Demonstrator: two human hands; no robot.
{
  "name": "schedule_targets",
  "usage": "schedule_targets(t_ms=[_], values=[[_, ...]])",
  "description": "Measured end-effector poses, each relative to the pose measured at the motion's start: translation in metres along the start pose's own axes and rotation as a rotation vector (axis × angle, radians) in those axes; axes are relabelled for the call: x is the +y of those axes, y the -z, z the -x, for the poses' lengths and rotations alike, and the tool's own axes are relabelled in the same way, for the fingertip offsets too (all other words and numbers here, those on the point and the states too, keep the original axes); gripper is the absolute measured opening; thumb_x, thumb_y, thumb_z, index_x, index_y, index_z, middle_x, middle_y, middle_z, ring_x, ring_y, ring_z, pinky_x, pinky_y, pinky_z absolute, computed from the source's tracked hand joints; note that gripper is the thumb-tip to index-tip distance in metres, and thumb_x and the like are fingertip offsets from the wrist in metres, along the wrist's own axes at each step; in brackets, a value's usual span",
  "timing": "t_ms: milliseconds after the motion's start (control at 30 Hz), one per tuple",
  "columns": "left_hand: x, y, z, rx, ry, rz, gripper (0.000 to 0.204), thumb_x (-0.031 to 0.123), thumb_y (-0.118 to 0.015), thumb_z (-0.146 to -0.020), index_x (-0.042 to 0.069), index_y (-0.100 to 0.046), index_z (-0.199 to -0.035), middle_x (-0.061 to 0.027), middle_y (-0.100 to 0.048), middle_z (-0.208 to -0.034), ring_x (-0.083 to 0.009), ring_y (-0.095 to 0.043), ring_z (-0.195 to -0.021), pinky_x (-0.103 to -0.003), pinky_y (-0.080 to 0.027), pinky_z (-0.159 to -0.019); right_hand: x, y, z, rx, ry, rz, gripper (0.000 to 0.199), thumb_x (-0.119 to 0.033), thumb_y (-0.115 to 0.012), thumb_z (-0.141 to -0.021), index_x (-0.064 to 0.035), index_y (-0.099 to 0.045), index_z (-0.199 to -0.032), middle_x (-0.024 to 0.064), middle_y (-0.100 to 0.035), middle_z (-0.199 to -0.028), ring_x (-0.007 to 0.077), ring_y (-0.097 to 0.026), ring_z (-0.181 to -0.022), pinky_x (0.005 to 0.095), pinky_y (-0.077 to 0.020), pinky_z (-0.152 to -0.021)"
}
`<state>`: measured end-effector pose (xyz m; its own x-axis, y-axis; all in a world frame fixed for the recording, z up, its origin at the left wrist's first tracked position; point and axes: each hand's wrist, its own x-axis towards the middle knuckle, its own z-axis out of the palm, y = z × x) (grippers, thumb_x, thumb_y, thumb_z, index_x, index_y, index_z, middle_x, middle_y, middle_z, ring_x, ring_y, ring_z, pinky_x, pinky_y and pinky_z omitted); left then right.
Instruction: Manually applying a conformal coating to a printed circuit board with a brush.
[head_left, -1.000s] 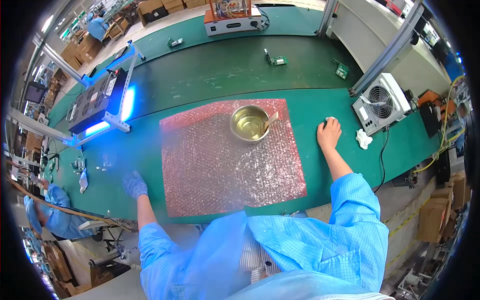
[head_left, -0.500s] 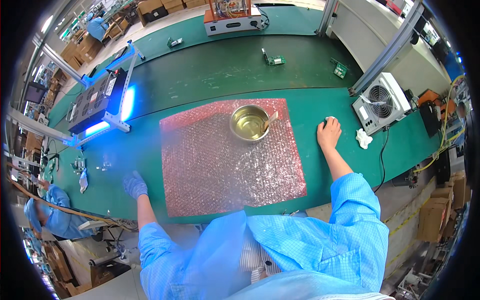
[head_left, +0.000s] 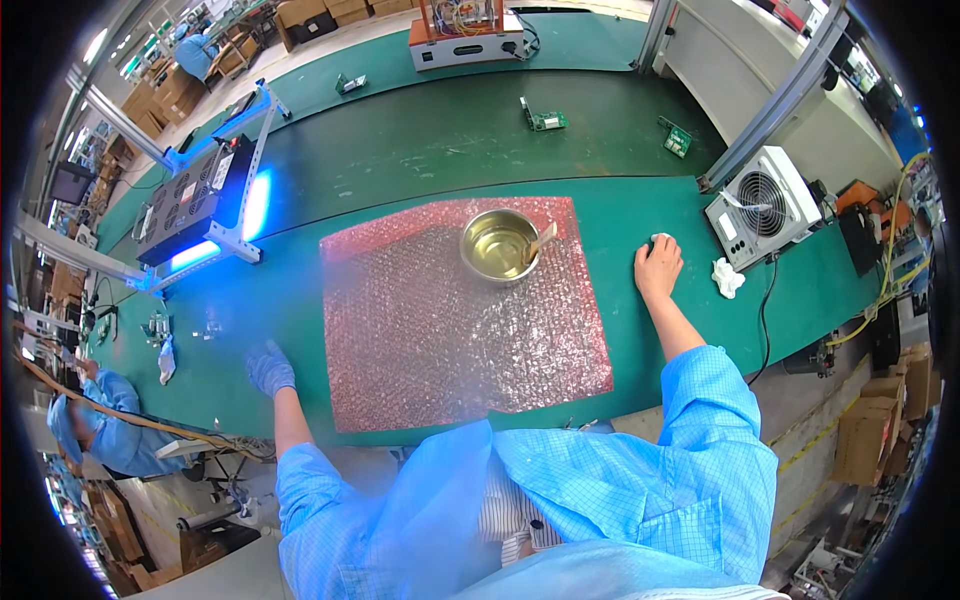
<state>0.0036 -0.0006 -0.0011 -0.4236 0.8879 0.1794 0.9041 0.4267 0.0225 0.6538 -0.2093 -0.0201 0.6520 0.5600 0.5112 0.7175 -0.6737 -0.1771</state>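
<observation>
Loosely, the right hand [head_left: 659,268] curls on the desk [head_left: 718,315], a white scrap [head_left: 660,237] at its fingertips; the grip of the gloved left hand [head_left: 271,371] cannot be told. Between them, bubble wrap [head_left: 430,345] bears a metal bowl [head_left: 475,229]; circuit boards [head_left: 546,122] beyond lie untouched.

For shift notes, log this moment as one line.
left hand: gloved, on green tabletop; right hand: bare, white item at fingertips; round metal bowl: on pink bubble wrap

Lane free between bubble wrap [head_left: 440,330] and right hand [head_left: 659,267]; bowl [head_left: 468,257] blocks wrap's far part.
</observation>
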Motion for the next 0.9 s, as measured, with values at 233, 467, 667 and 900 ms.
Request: schedule_targets(t_ms=[233, 467, 667, 900], values=[[0.000, 0.000, 0.000, 0.001, -0.009, 0.008, 0.052, 0.043, -0.036, -0.092, 0.002, -0.051, -0.120, -0.0179, -0.047, -0.129, -0.0306, -0.044, -0.119, -0.043, -0.035, -0.097, 0.000, 0.000, 0.000, 0.012, 0.004, -0.006, 0.027, -0.020, -0.054, -0.079, -0.0027, -0.051, -0.099, 0.0134, -0.051, -0.102, 0.0303, -0.049, -0.099, 0.0435, -0.0397, -0.082], [-0.004, -0.006, -0.003, -0.029, -0.013, 0.005, 0.054, 0.044, -0.035, -0.092, 0.002, -0.048, -0.124, -0.0196, -0.046, -0.130, -0.0322, -0.042, -0.121, -0.043, -0.034, -0.099, 0.001, 0.000, 0.000, 0.017, 0.004, -0.001, 0.027, -0.020, -0.054, -0.078, -0.0031, -0.051, -0.099, 0.0134, -0.051, -0.102, 0.0305, -0.049, -0.098, 0.0438, -0.0401, -0.082], [-0.010, -0.017, -0.008, 0.027, -0.068, -0.049, 0.058, 0.046, -0.032, -0.092, 0.001, -0.046, -0.126, -0.0189, -0.044, -0.131, -0.0313, -0.040, -0.123, -0.040, -0.033, -0.101, 0.001, 0.000, 0.000, 0.030, 0.019, -0.015, 0.027, -0.021, -0.054, -0.078, -0.0039, -0.051, -0.099, 0.0131, -0.051, -0.102, 0.0305, -0.049, -0.099, 0.0439, -0.0405, -0.081], [-0.002, -0.002, -0.001, -0.016, -0.023, -0.011, 0.059, 0.047, -0.030, -0.093, 0.000, -0.051, -0.121, -0.0170, -0.044, -0.132, -0.0298, -0.040, -0.123, -0.041, -0.030, -0.103, 0.001, -0.001, 0.001, 0.020, 0.006, -0.014, 0.026, -0.020, -0.054, -0.078, -0.0041, -0.050, -0.099, 0.0130, -0.051, -0.103, 0.0303, -0.049, -0.099, 0.0435, -0.0400, -0.082]])
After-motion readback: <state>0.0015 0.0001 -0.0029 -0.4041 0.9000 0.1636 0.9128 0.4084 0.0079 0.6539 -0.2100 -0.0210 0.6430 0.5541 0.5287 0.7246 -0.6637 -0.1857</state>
